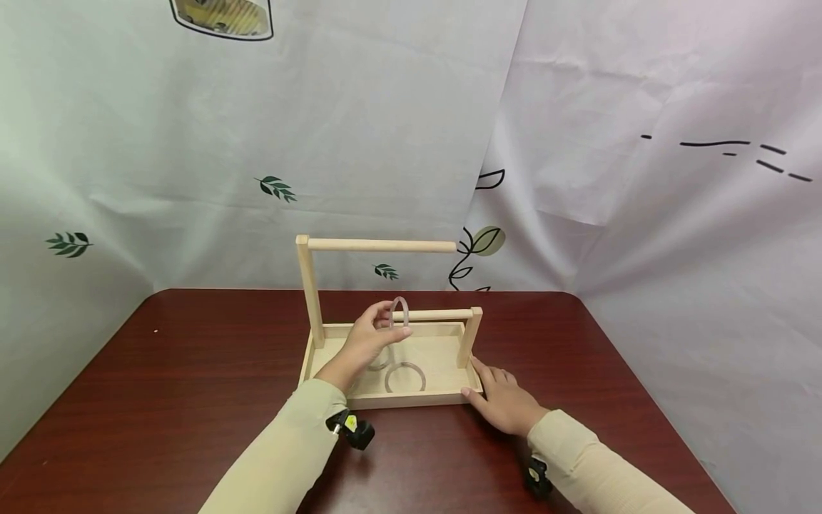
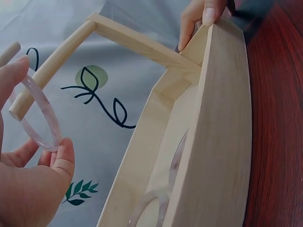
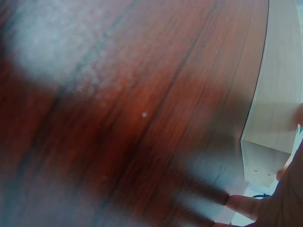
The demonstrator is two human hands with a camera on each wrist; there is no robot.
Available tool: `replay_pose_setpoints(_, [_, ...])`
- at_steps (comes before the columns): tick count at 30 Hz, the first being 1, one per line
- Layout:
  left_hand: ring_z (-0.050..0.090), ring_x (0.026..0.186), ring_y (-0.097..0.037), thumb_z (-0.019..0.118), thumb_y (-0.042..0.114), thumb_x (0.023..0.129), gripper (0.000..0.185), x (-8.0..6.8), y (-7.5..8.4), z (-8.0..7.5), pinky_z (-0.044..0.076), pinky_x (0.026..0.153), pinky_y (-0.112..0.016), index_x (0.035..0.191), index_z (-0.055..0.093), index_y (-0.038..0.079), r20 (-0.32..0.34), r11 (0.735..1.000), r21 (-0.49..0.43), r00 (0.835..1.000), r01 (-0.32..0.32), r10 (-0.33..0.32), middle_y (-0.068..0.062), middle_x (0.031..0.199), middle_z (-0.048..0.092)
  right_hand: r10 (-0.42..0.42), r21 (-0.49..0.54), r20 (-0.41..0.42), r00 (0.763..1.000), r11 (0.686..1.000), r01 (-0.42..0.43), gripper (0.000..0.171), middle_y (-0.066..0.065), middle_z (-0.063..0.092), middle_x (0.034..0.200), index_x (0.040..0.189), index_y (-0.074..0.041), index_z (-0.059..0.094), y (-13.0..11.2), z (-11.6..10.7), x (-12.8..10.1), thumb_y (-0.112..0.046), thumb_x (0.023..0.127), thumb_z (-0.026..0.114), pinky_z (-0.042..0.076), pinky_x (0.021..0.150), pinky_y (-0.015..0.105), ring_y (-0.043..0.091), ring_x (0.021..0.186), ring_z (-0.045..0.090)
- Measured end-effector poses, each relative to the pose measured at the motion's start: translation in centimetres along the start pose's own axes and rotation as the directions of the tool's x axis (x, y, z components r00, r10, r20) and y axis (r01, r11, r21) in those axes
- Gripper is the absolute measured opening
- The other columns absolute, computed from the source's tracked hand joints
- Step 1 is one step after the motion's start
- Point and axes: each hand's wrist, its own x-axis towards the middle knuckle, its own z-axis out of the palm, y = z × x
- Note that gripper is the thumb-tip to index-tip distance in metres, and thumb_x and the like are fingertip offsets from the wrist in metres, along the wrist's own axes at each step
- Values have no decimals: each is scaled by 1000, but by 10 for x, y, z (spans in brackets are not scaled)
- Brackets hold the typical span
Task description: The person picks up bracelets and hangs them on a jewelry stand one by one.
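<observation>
A translucent, pale pinkish bangle (image 1: 399, 307) is pinched between the thumb and fingers of my left hand (image 1: 364, 343). It encircles the free end of the lower wooden bar (image 2: 57, 61). That bar belongs to a light wooden display stand (image 1: 411, 401) with a shallow tray base. Further bangles lie in the tray, one (image 1: 405, 365) near the front wall and another (image 1: 380, 365) partly behind my left wrist. My right hand (image 1: 504, 401) holds the tray's front right corner, thumb at the front wall and fingers along the right end.
A taller post (image 1: 310, 293) rises at the stand's left and carries a higher bar (image 1: 382, 245). The stand is on a dark red-brown table (image 1: 212, 378). Pale cloth (image 1: 385, 143) with leaf prints hangs behind and at the sides.
</observation>
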Motion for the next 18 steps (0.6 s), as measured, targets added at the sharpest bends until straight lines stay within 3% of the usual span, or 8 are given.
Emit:
replay_pose_setpoints(8, [49, 111, -25, 74, 10, 81, 64, 2, -2, 10, 44, 92, -33, 139, 45, 4, -4, 992, -126, 1000, 24, -25, -10, 118, 45, 9, 1, 7, 1000, 1000, -9, 70, 22, 44, 141, 154, -14, 27, 0, 0, 0, -51, 98, 46, 39, 97, 58, 44, 131, 38])
replay_pose_setpoints(18, [52, 111, -24, 70, 8, 84, 64, 2, -5, 24, 46, 93, -34, 141, 42, 1, 3, 970, -239, 999, 45, -46, -16, 117, 54, 17, -3, 11, 1000, 1000, -17, 70, 22, 44, 141, 153, -14, 28, -1, 0, 0, -52, 98, 46, 40, 97, 58, 43, 131, 38])
